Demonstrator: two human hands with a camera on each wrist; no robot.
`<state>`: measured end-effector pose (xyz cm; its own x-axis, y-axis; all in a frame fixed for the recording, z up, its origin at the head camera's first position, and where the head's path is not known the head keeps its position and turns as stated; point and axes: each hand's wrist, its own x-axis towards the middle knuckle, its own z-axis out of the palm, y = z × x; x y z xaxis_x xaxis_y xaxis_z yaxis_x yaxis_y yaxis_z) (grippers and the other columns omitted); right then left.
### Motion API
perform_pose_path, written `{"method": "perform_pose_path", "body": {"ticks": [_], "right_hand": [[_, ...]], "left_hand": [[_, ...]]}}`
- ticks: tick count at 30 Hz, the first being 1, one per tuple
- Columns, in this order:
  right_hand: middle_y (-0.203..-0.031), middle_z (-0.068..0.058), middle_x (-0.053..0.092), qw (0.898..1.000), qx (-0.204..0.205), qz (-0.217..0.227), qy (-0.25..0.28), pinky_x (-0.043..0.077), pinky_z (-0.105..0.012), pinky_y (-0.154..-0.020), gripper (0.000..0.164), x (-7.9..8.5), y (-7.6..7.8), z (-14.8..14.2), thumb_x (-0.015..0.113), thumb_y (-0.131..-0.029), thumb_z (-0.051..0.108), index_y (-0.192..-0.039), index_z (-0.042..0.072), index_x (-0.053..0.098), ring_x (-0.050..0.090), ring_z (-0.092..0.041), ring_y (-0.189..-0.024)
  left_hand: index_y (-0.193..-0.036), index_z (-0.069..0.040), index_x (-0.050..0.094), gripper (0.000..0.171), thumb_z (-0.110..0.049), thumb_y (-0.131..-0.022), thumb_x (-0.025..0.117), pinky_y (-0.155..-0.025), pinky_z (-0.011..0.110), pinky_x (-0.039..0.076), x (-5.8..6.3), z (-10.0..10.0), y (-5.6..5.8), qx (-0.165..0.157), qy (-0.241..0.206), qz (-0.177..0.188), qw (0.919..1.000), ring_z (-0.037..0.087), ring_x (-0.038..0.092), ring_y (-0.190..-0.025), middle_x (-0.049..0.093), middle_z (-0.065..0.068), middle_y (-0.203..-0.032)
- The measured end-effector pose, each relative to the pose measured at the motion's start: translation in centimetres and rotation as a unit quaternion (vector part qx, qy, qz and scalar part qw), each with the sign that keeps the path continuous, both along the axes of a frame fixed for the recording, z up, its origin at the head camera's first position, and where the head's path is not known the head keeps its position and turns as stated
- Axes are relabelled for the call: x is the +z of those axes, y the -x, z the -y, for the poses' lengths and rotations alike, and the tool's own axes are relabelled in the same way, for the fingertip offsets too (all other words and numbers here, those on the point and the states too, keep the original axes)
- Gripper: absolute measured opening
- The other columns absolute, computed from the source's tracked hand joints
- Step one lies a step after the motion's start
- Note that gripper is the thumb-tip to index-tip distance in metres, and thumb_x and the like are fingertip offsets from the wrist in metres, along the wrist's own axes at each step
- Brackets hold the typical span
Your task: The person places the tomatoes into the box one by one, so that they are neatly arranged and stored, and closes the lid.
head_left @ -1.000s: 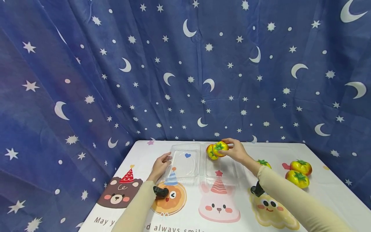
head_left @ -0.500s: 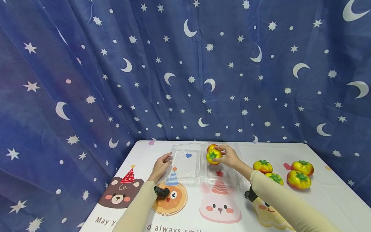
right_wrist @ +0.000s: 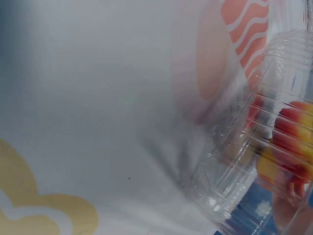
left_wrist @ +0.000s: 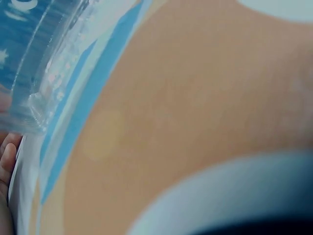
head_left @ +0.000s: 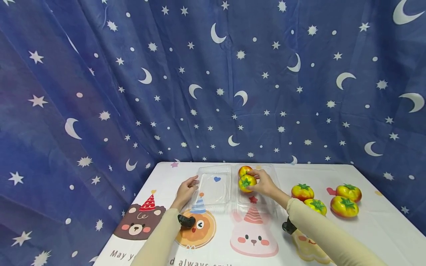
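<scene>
"While four persimmons (head_left: 344,207) sit at lower right, what's the left grip (head_left: 186,189) doing?"

"Touching a clear clamshell (head_left: 213,190); whether pinching, I can't tell."

"The right grip (head_left: 263,183)?"

"Grasping a persimmon (head_left: 247,183) inside it, lower centre, before another one (head_left: 244,170)."

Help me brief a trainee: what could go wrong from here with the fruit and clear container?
The held fruit in the right hand overlaps the rear fruit in the head view and might bump it.
The thin-looking clear container could slide if the left hand leaves its left side.
The right sleeve looks close to the nearest table fruit and might roll it.
</scene>
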<state>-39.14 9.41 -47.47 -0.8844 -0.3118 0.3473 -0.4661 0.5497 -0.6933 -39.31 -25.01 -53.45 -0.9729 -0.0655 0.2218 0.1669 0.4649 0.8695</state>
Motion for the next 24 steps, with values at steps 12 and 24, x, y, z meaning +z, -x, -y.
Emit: {"method": "perform_pose_path", "body": {"ticks": [12, 24], "right_hand": [[-0.112, -0.023, 0.057, 1.000, -0.010, 0.024, -0.016, 0.050, -0.050, -0.091, 0.062, -0.78, 0.03, -0.22, 0.087, -0.064, 0.001, -0.120, -0.009, 0.063, 0.054, -0.041, -0.106], [-0.113, -0.025, 0.059, 1.000, 0.010, 0.007, -0.013, 0.049, -0.052, -0.092, 0.066, -0.66, 0.07, -0.61, 0.088, -0.063, 0.006, -0.120, -0.013, 0.060, 0.055, -0.043, -0.107]], "left_hand": [[-0.137, -0.008, 0.059, 0.050, -0.007, -0.087, 0.059, -0.097, 0.042, 0.041, -0.13, -0.09, 0.07, -0.001, -0.001, -0.003, 1.0000, 0.022, 0.059, -0.106, 0.069, 0.009, -0.120], [-0.138, -0.010, 0.059, 0.049, -0.008, -0.089, 0.059, -0.100, 0.047, 0.040, 0.09, -0.14, -0.19, 0.004, -0.003, 0.008, 1.0000, 0.026, 0.058, -0.110, 0.067, 0.009, -0.124]]}}
